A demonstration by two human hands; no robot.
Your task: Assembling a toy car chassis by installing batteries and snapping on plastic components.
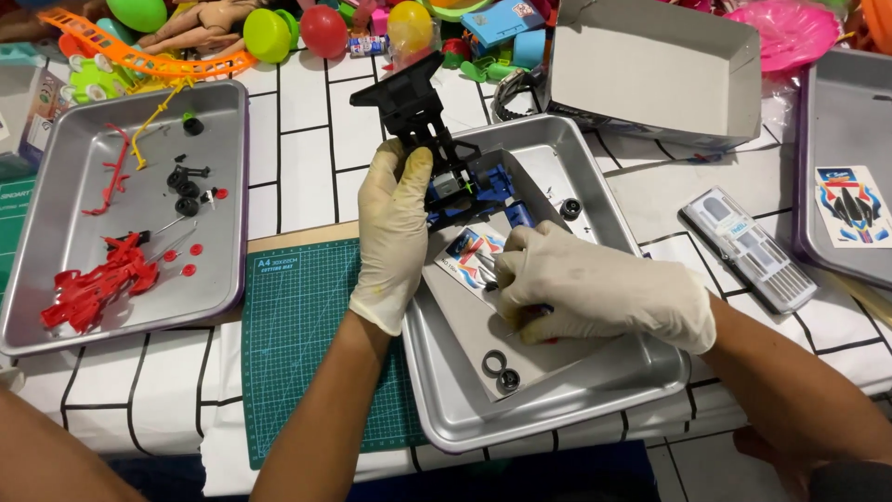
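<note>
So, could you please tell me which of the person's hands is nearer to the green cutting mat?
Left. The left hand holds the black and blue toy car chassis just above the green cutting mat's right edge; the right hand is farther right, over the middle metal tray.

Desk [307, 139], covered in white cloth with a black brick-line pattern. Directly on it: green cutting mat [307, 344] at the near edge; three metal trays, left [37, 223], centre [595, 186], right [827, 112]; grey open box [650, 74]; flat clear parts case [748, 246]; heap of coloured plastic toys [279, 33] along the far edge.
</note>
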